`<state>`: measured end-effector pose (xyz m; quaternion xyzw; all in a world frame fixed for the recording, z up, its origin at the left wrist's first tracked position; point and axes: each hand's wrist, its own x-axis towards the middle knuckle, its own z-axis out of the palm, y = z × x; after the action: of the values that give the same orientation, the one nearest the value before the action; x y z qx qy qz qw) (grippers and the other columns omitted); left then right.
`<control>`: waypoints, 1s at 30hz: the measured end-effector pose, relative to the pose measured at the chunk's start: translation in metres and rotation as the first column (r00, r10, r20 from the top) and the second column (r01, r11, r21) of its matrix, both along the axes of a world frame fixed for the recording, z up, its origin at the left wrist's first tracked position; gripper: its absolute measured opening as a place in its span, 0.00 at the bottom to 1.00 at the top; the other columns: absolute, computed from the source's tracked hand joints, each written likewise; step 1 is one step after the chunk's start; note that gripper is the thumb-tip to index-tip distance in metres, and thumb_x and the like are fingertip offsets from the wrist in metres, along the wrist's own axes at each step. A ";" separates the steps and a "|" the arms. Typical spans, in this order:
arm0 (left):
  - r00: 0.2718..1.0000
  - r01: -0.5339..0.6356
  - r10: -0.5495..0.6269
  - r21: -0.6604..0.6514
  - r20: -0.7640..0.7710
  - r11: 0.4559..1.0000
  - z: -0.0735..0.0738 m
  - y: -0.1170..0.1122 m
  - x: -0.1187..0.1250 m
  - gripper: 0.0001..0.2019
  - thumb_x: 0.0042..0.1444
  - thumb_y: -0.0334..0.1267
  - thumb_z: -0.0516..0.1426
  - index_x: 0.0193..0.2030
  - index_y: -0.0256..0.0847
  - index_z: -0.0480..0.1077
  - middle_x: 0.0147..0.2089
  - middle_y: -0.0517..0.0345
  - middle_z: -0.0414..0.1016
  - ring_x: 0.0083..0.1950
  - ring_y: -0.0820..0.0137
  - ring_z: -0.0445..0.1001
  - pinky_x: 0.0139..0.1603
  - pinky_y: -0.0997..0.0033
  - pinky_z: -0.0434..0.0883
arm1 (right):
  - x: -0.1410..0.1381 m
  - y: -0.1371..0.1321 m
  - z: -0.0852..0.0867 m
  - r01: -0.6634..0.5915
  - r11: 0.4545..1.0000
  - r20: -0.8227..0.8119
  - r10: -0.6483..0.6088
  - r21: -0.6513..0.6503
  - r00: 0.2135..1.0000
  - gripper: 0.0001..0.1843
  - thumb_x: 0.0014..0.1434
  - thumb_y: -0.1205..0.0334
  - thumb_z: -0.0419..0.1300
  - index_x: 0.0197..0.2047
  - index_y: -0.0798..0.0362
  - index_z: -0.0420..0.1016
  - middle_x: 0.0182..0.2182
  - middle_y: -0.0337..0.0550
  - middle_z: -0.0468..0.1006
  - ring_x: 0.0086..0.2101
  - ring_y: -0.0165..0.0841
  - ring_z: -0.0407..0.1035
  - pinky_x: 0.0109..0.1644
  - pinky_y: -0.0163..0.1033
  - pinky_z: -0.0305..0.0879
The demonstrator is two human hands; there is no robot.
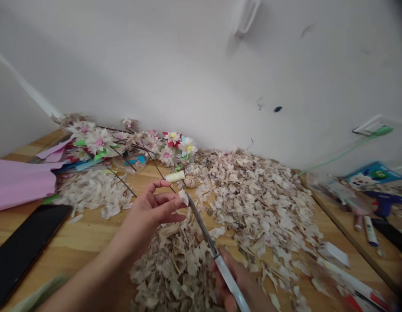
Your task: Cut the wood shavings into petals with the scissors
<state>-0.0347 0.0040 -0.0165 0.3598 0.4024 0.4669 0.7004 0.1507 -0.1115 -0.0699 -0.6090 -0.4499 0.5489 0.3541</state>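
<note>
Between thumb and fingertips, my left hand (pixel 160 206) pinches a small pale piece of garlic skin (pixel 183 198). My right hand (pixel 235 277) grips metal scissors (pixel 207 238), partly cut off by the lower edge of the view. Their blades point up and left, with the tips beside the piece of skin. Below the hands lies a heap of brownish skins (pixel 178 273). A larger pile of pale skins (pixel 253 195) spreads to the right, and a smaller pile of trimmed white pieces (pixel 93 195) lies left of my left hand.
Handmade flowers (pixel 99 141) on dark stems lie along the wall. Garlic bulbs (pixel 190 181) sit by a pale yellow roll (pixel 174 176). A black phone (pixel 28 251) and pink sheet (pixel 21 184) are at left. A blue glue gun (pixel 384 203) and a marker (pixel 370 232) lie at right.
</note>
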 end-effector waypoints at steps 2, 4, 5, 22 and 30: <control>0.999 0.032 -0.032 -0.005 -0.022 0.999 0.002 0.001 -0.002 0.22 0.43 0.32 0.65 0.42 0.42 0.59 0.27 0.63 0.74 0.33 0.70 0.76 0.31 0.70 0.77 | 0.007 -0.002 -0.005 -0.040 0.998 0.051 0.038 0.046 0.998 0.18 0.47 0.45 0.61 0.36 0.48 0.72 0.24 0.39 0.70 0.22 0.31 0.64 0.23 0.31 0.61; 0.996 0.070 -0.071 -0.018 -0.045 0.997 0.003 0.000 -0.004 0.22 0.43 0.31 0.65 0.42 0.41 0.59 0.27 0.64 0.74 0.32 0.72 0.75 0.31 0.69 0.77 | 0.011 -0.003 -0.007 -0.075 0.996 0.071 0.071 0.053 0.995 0.22 0.41 0.50 0.66 0.40 0.48 0.73 0.28 0.41 0.73 0.27 0.33 0.66 0.27 0.32 0.63; 0.994 0.090 -0.091 -0.024 -0.053 0.996 0.003 0.000 -0.004 0.22 0.43 0.31 0.65 0.42 0.41 0.59 0.27 0.64 0.73 0.31 0.73 0.74 0.31 0.69 0.77 | 0.012 -0.004 -0.008 -0.086 0.995 0.072 0.083 0.040 0.994 0.23 0.41 0.51 0.66 0.42 0.48 0.72 0.29 0.41 0.73 0.28 0.33 0.66 0.28 0.32 0.63; 0.981 0.177 -0.180 -0.048 -0.065 0.983 0.002 -0.003 -0.004 0.21 0.43 0.31 0.65 0.41 0.41 0.59 0.28 0.64 0.71 0.31 0.75 0.71 0.32 0.68 0.77 | 0.005 -0.002 0.000 -0.051 0.998 -0.017 0.050 -0.043 0.999 0.22 0.42 0.40 0.62 0.32 0.49 0.71 0.22 0.36 0.67 0.20 0.26 0.56 0.22 0.31 0.55; 0.959 0.248 -0.251 -0.040 -0.133 0.968 0.010 0.000 -0.010 0.21 0.41 0.29 0.64 0.40 0.42 0.59 0.27 0.64 0.71 0.30 0.73 0.71 0.32 0.65 0.76 | 0.003 -0.005 0.007 0.010 0.996 0.032 -0.007 -0.087 0.999 0.15 0.52 0.45 0.56 0.29 0.48 0.71 0.19 0.36 0.67 0.17 0.28 0.58 0.19 0.32 0.53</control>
<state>-0.0450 0.0041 -0.0067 0.4309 0.4064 0.3443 0.7285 0.1537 -0.1167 -0.0628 -0.6343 -0.4285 0.5569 0.3223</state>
